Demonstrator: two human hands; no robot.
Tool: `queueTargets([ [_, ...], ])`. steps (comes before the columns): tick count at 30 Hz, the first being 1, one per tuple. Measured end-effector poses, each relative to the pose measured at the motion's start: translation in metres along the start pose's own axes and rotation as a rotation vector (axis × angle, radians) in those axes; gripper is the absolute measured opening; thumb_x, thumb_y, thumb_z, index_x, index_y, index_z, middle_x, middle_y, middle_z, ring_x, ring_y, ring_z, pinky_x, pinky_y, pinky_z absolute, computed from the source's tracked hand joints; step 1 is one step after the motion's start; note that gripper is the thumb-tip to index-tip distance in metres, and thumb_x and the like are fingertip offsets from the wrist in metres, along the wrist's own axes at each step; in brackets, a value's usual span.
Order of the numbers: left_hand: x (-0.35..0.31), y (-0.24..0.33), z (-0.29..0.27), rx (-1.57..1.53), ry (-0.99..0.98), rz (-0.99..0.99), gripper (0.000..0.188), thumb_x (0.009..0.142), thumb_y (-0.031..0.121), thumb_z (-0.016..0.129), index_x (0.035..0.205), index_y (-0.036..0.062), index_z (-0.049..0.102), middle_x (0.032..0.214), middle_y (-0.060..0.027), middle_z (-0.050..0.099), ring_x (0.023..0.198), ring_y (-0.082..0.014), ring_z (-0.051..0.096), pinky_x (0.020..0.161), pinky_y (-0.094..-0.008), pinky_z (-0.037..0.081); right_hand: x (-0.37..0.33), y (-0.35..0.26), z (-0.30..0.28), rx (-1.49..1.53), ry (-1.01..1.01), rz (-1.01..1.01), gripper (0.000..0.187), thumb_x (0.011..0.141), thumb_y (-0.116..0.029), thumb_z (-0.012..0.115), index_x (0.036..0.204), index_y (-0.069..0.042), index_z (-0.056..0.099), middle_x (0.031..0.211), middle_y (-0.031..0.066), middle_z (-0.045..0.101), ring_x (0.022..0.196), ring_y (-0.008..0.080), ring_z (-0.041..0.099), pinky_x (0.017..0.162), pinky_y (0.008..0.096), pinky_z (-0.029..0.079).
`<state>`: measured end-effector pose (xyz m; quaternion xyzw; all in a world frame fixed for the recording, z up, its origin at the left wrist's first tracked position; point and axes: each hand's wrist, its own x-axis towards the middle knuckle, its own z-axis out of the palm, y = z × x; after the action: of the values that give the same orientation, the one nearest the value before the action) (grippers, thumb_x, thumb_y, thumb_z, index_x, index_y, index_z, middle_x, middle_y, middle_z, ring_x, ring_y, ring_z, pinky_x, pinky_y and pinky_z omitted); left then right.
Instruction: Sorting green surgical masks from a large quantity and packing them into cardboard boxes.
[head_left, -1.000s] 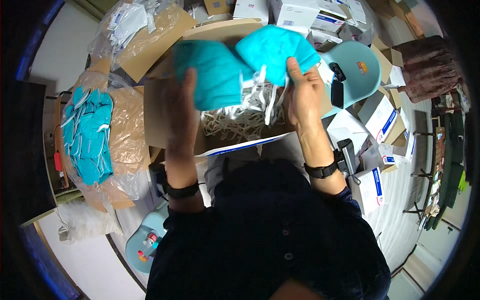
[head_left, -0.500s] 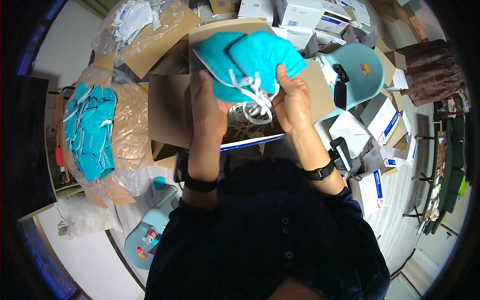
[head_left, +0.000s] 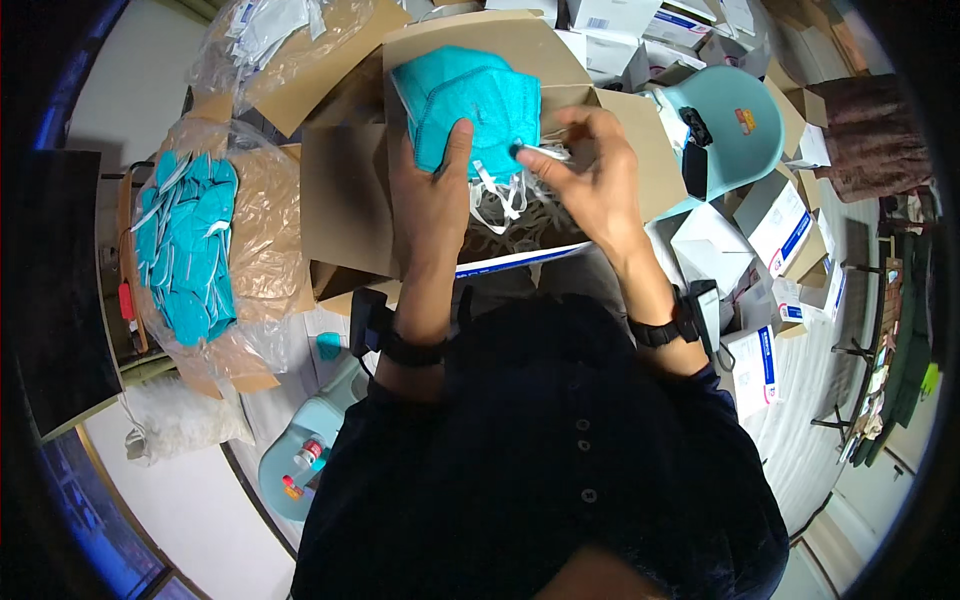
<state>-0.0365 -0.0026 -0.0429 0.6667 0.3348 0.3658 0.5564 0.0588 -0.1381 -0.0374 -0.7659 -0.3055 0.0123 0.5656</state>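
Two overlapping teal face masks (head_left: 475, 115) are held over an open cardboard box (head_left: 350, 200). My left hand (head_left: 435, 200) grips them from the left, its thumb on the front mask and its fingers hidden behind. At their lower right, my right hand (head_left: 605, 185) is closed around white elastic mask straps (head_left: 550, 153), thumb opposite curled fingers. A small dark spot shows by that thumb tip; what it is cannot be made out. More white straps dangle under the masks. Inside the box lies a tangle of pale straps (head_left: 545, 222).
On the left, a plastic-lined carton (head_left: 265, 240) holds a heap of teal masks (head_left: 190, 250). A light-blue stool (head_left: 745, 110) with dark items stands at the right, near several white boxes (head_left: 775, 235). Another stool (head_left: 280, 465) with a bottle is at lower left.
The masks have moved left and turned more upright, into my left hand's grip. My right hand has come off the masks' right edge and closed on the straps.
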Motion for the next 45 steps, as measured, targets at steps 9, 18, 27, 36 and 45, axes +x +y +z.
queueTargets([
  [9, -0.007, 0.015, 0.002, -0.209, -0.308, -0.105, 0.028, 0.084, 0.018, 0.074, 0.104, 0.0008, 0.066, 0.093, -0.0057, 0.07, 0.082, -0.0104, 0.062, 0.075, -0.0287, 0.05, 0.0, -0.006, -0.004, -0.146, -0.156, -0.157, 0.01, 0.079, -0.013, 0.073, 0.085, -0.006, 0.067, 0.079, 0.0102, 0.066, 0.075, 0.0294, 0.062, 0.067, 0.0383, 0.049],
  [18, -0.02, 0.012, 0.0, -0.169, -0.252, -0.069, 0.018, 0.082, 0.006, 0.073, 0.098, 0.0002, 0.068, 0.085, -0.0035, 0.07, 0.077, -0.0094, 0.062, 0.07, -0.028, 0.05, 0.033, 0.02, -0.006, -0.117, 0.009, -0.056, 0.002, 0.081, -0.005, 0.067, 0.083, -0.006, 0.068, 0.076, 0.0111, 0.068, 0.067, 0.0242, 0.065, 0.06, 0.0346, 0.049],
  [27, -0.003, 0.01, -0.021, -0.372, 0.009, -0.328, 0.029, 0.085, 0.015, 0.072, 0.109, 0.0003, 0.065, 0.1, -0.0055, 0.067, 0.087, -0.0149, 0.062, 0.078, -0.03, 0.048, 0.031, -0.007, -0.024, -0.495, 0.041, -0.521, 0.019, 0.082, -0.025, 0.073, 0.072, -0.009, 0.073, 0.078, 0.0055, 0.069, 0.076, 0.0269, 0.06, 0.067, 0.0384, 0.046],
  [36, -0.009, 0.012, -0.001, -0.569, -0.006, -0.475, 0.047, 0.093, 0.02, 0.063, 0.134, 0.0047, 0.047, 0.13, -0.009, 0.055, 0.114, -0.0244, 0.057, 0.093, -0.0388, 0.048, 0.001, -0.012, 0.024, -0.003, -0.121, -0.156, 0.015, 0.077, -0.012, 0.075, 0.075, -0.002, 0.063, 0.073, 0.013, 0.063, 0.067, 0.0331, 0.062, 0.06, 0.0386, 0.048],
  [45, -0.002, 0.0, -0.013, -0.522, 0.063, -0.426, 0.052, 0.089, 0.024, 0.068, 0.131, -0.0004, 0.05, 0.123, -0.0139, 0.06, 0.109, -0.0264, 0.06, 0.095, -0.0392, 0.048, 0.025, 0.0, -0.016, -0.321, -0.024, -0.213, 0.01, 0.084, -0.007, 0.064, 0.087, -0.003, 0.056, 0.08, 0.0195, 0.063, 0.075, 0.0406, 0.062, 0.064, 0.0474, 0.047],
])
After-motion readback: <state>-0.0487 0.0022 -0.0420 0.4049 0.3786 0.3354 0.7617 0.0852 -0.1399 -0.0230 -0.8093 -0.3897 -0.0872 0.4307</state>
